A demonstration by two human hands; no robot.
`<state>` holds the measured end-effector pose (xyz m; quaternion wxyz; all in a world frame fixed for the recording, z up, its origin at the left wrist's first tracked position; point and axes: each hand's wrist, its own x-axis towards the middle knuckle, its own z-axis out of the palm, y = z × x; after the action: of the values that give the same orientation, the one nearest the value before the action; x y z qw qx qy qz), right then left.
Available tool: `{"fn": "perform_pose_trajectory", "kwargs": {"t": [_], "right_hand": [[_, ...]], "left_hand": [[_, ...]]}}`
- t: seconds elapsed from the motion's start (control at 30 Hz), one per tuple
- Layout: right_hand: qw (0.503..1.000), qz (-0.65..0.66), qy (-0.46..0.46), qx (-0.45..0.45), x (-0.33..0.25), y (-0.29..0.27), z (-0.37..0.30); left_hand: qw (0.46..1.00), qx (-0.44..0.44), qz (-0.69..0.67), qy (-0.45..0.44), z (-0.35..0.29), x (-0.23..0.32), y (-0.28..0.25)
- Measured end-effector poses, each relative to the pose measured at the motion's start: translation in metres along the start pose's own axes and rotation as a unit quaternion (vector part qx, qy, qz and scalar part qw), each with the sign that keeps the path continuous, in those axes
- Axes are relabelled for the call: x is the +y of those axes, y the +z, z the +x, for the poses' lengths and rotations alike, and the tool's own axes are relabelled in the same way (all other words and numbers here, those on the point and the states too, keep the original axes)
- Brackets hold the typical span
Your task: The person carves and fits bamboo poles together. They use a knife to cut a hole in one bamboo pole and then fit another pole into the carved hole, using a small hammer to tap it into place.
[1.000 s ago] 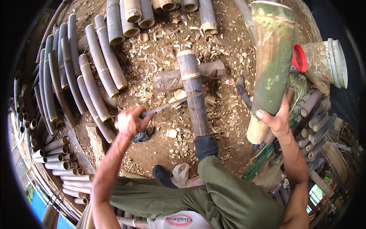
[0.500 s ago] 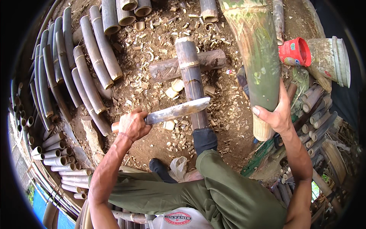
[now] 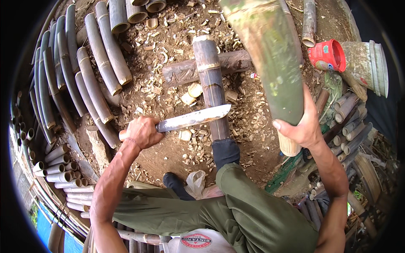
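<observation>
My left hand (image 3: 144,132) is closed round the wooden handle of a machete (image 3: 194,118). The long blade points right, its tip in line with a dark bamboo pole (image 3: 209,78); whether it touches the pole I cannot tell. That pole lies over a short log (image 3: 179,72), and my dark-socked foot (image 3: 225,152) is at its near end. My right hand (image 3: 300,126) grips a thick green bamboo piece (image 3: 276,63) near its pale trimmed lower end, thumb on top. The bamboo is raised and slants away, its far end past the frame's top edge.
Bamboo lengths (image 3: 103,55) lie in rows at the left, with stacked tubes (image 3: 61,177) below. At the right are a red tub (image 3: 328,55), a dirty white bucket (image 3: 365,67) and more cut bamboo (image 3: 352,126). Wood chips (image 3: 198,143) litter the soil. A plastic bag (image 3: 195,184) lies by my other foot.
The green bamboo's far end has swung left in my right hand, showing a dark pole behind it. My left hand and the machete have shifted slightly up and left.
</observation>
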<state>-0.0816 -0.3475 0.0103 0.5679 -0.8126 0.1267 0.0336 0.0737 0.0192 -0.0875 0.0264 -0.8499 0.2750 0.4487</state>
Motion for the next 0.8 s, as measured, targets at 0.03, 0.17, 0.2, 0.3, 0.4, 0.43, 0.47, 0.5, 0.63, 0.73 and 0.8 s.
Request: {"fn": "perform_pose_trajectory", "kwargs": {"t": [0.03,0.17,0.2,0.3,0.4,0.43,0.47,0.5,0.63,0.73,0.8], "right_hand": [[0.998,-0.046,-0.035,-0.014,-0.002,0.003,0.000],[0.928,-0.241,-0.258,-0.118,-0.004,0.012,0.003],[0.887,-0.275,-0.329,-0.173,-0.003,0.011,0.006],[0.745,-0.428,-0.452,-0.241,0.024,0.008,0.045],[0.744,-0.502,-0.338,-0.284,0.012,0.004,0.049],[0.757,-0.485,-0.349,-0.265,0.005,0.008,0.037],[0.769,-0.467,-0.360,-0.246,-0.002,0.012,0.024],[0.780,-0.402,-0.414,-0.241,-0.004,0.020,0.010],[0.764,-0.353,-0.458,-0.286,0.021,0.019,0.032],[0.741,-0.514,-0.333,-0.276,0.010,-0.004,0.043],[0.770,-0.484,-0.311,-0.275,-0.014,0.011,0.005]], "left_hand": [[0.999,-0.030,0.008,-0.020,0.002,0.002,-0.005],[0.998,-0.061,0.018,0.012,0.020,-0.003,-0.013],[0.997,-0.071,0.024,0.005,0.021,-0.003,-0.019],[0.995,-0.094,0.028,-0.013,0.027,-0.007,-0.022],[0.995,-0.083,0.053,0.011,0.029,-0.016,-0.017],[0.996,-0.076,0.054,0.015,0.029,-0.014,-0.016],[0.996,-0.073,0.052,0.017,0.031,-0.012,-0.018],[0.996,-0.076,0.050,0.016,0.029,-0.008,-0.020],[0.995,-0.076,0.058,0.023,0.032,-0.011,-0.018],[0.997,-0.062,0.055,0.011,0.031,-0.009,-0.018],[0.996,-0.061,0.059,0.028,0.036,-0.010,-0.015]]}}
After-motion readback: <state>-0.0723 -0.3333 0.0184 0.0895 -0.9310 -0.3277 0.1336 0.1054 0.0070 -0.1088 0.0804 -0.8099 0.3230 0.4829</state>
